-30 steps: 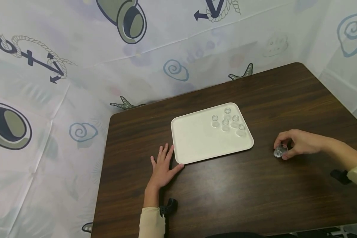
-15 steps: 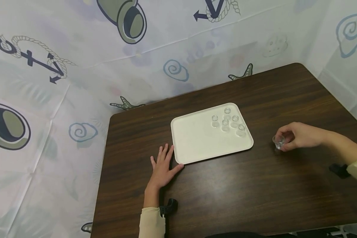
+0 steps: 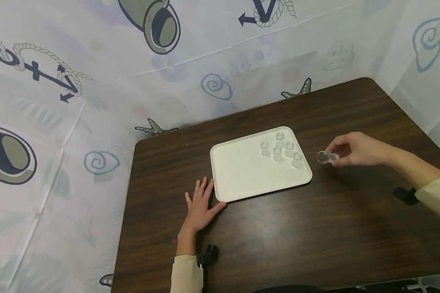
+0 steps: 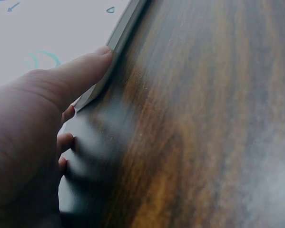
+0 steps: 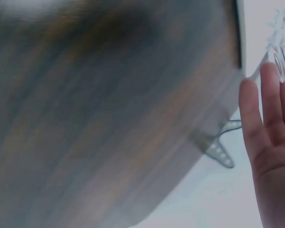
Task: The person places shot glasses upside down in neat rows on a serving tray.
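In the head view, my right hand (image 3: 359, 149) pinches a small clear shot glass (image 3: 325, 157) above the table, just right of the tray. The glass is tipped, its wide round mouth to the left. The right wrist view catches part of the glass (image 5: 281, 61) at the fingers, cut by the frame's edge. A cream tray (image 3: 242, 171) lies on the table, with several similar clear glasses (image 3: 277, 154) upright on its right half. With fingers spread, my left hand (image 3: 199, 211) rests at the tray's near left corner. Its thumb touches the tray rim (image 4: 114, 45) in the left wrist view.
The dark wood-grain table (image 3: 278, 240) extends around the tray on all sides. Behind it and to the left hangs a pale curtain (image 3: 95, 101) printed with anchors, shells and starfish. The table's right edge slopes down past my right arm.
My right hand has moved up and left toward the tray, carrying the shot glass, which has lifted and tipped over with its mouth leftward. The left hand and the tray stay put.
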Demonstrator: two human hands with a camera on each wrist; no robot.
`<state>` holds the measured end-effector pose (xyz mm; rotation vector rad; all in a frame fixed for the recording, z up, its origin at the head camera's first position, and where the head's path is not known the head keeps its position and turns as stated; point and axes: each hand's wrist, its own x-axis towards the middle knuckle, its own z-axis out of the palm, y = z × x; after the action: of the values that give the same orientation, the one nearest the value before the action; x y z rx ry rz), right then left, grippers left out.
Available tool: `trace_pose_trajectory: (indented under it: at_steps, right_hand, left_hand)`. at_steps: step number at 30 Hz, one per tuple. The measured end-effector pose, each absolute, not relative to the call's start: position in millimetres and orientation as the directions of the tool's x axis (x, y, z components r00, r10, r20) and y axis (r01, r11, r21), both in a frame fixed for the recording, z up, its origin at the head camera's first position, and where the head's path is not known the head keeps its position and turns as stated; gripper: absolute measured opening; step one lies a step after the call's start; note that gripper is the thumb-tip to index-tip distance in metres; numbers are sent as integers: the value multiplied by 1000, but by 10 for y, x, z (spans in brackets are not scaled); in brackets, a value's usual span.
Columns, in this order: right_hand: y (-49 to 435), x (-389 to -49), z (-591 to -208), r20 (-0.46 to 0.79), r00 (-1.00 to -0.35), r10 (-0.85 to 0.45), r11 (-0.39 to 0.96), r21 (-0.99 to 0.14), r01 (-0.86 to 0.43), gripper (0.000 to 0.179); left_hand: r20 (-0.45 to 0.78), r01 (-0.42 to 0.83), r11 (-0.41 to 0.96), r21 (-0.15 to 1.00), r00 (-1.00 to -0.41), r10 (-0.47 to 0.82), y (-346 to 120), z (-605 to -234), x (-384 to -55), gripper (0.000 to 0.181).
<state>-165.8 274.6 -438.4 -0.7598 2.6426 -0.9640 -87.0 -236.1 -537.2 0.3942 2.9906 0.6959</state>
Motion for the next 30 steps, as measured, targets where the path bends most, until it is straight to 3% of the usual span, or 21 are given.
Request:
trace_pose_trajectory:
  at_steps: [7, 15, 24, 30]
  right_hand:
    - [2440, -1760, -4200, 92, -818, -568, 643, -570, -512, 27]
    - [2093, -1811, -4124, 142, -734, -664, 633, -417, -652, 27]
    - [1793, -1815, -4209, 153, -580, -800, 566, -125, -815, 25]
    - [1655, -1831, -4324, 187, -434, -881, 454, 77, -888, 23]
  left_hand:
    - [9, 230, 869, 438, -968, 251, -2369, -5379, -860, 87]
    - [13, 236, 863, 447, -966, 257, -2367, -5369, -862, 87]
    - [18, 239, 869, 433, -966, 257, -2377, -5364, -871, 87]
    - [14, 232, 874, 428, -968, 250, -2369, -5360, -866, 87]
